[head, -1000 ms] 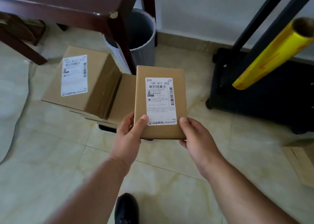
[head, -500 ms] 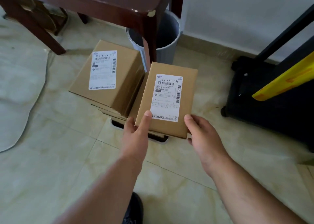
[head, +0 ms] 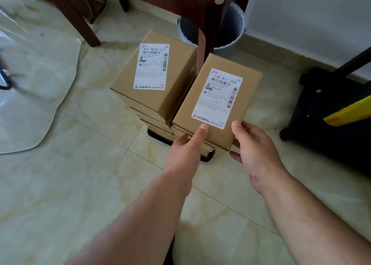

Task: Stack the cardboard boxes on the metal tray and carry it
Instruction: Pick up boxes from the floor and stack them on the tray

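While thumbs press its top, both hands (head: 259, 152) hold the box (head: 216, 102).

- Glossy beige marble-pattern tile floor (head: 60, 184)
- White metal tray (head: 208, 157), cardboard boxes stacked on it
- Grey round plastic bin (head: 230, 35)
- Dark wooden table legs (head: 78, 21)
- Black wheeled base (head: 329, 124)
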The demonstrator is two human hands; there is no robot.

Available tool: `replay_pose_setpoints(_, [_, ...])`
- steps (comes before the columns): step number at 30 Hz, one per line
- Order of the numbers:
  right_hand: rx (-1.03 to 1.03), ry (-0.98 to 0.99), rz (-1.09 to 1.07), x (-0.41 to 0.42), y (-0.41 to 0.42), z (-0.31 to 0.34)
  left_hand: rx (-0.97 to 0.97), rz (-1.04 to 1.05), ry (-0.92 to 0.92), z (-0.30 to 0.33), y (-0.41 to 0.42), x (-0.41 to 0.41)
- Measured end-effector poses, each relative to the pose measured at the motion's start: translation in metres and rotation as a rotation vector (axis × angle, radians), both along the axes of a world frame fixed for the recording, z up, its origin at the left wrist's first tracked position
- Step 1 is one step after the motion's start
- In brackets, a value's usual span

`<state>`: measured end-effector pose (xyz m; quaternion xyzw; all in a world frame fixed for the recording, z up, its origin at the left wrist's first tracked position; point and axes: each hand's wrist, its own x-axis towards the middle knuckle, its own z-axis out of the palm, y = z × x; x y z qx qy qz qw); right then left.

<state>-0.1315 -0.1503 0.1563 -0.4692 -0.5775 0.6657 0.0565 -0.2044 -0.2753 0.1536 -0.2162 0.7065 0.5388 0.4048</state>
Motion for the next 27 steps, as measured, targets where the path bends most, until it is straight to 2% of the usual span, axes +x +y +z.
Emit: replay_pose_setpoints(27, [-0.021, -0.001, 0.094, -0.011, 0.001, -0.005, 0.007, 0.009, 0.055, -0.007, -0.003, -0.006])
